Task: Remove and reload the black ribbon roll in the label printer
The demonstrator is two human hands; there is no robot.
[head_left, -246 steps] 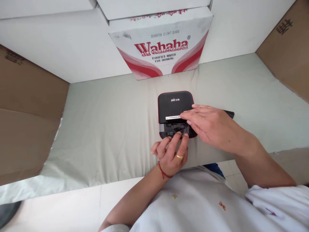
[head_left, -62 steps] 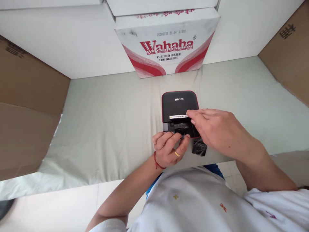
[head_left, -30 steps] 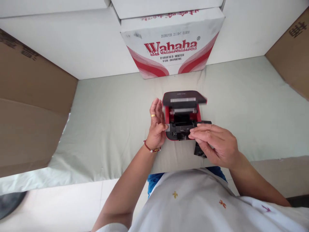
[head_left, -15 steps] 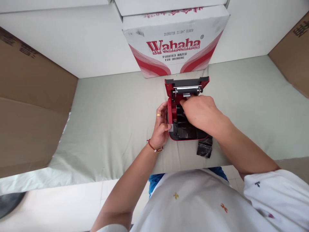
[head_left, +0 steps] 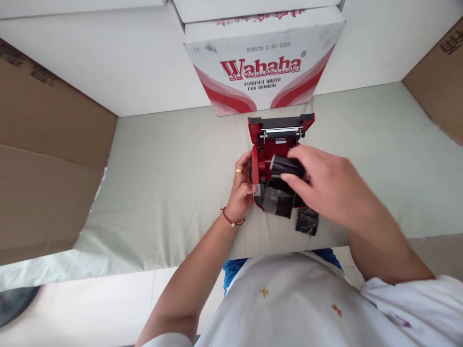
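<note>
Your R hand: fingers clamped on shiny black film roll over red-black plastic device. L hand at its L side, can't tell grip. Green-cloth counter: front edge near. White-red cardbd box behind, "Wahaha".

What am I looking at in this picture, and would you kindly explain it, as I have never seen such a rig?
There is no robot: a person uses two bare hands, filmed from a head-worn camera looking forward and down. The left hand rests against a small black-and-red boxy device with its lid raised. The right hand holds a shiny black roll of film above it. Another glossy black film piece lies by the device's front right corner, on pale green cloth. Behind stands a white-and-red cardboard box.
</note>
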